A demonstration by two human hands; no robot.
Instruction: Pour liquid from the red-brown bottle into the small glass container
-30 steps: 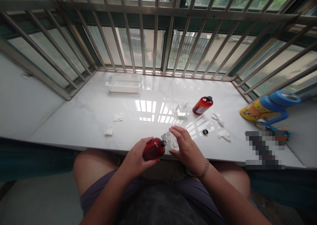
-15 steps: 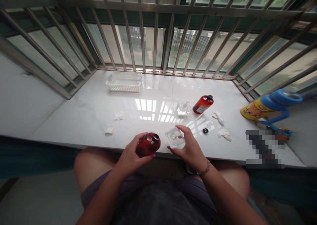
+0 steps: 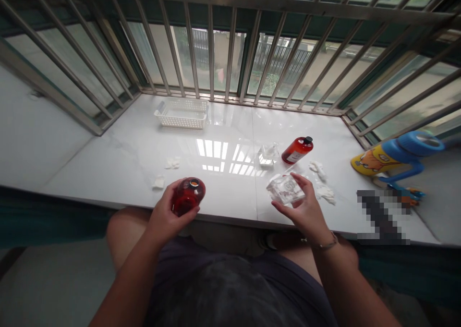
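My left hand (image 3: pixel 169 214) is wrapped round an uncapped red bottle (image 3: pixel 188 197) near the counter's front edge. To the right, my right hand (image 3: pixel 306 207) grips a clear square container (image 3: pixel 285 190) between thumb and fingers, above the counter. Behind that container stands another clear glass container (image 3: pixel 268 155). A second red bottle (image 3: pixel 297 150) with a black cap and a pale label is beside it. Crumpled white tissues (image 3: pixel 318 170) lie to the right of my right hand, and a folded white tissue (image 3: pixel 158 182) lies left of the held bottle.
A white perforated basket (image 3: pixel 182 120) sits at the back left of the white counter (image 3: pixel 118 173). At the right are a yellow and blue flask (image 3: pixel 394 153) and a blurred dark object (image 3: pixel 382 216). Metal window bars (image 3: pixel 226 53) line the back.
My hands have moved apart: the left with the open bottle to the left, the right with the clear container to the right. The small black cap on the counter is now hidden.
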